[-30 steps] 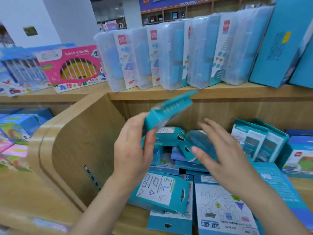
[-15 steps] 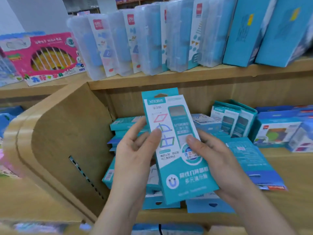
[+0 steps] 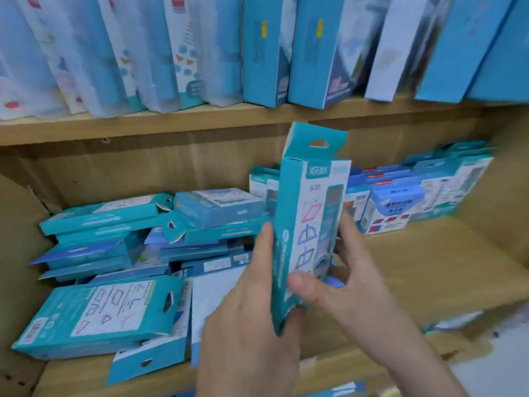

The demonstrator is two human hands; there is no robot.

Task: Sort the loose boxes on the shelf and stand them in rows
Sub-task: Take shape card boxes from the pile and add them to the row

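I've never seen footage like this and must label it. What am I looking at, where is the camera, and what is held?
There is no machine here: a person wears a camera on the head, looking down at their own hands. The left hand and right hand together hold one teal box upright in front of a wooden shelf. On its left lies a loose pile of similar boxes, flat and crooked. At the back right, other boxes appear to stand in a row. The shelf above carries more standing packs.
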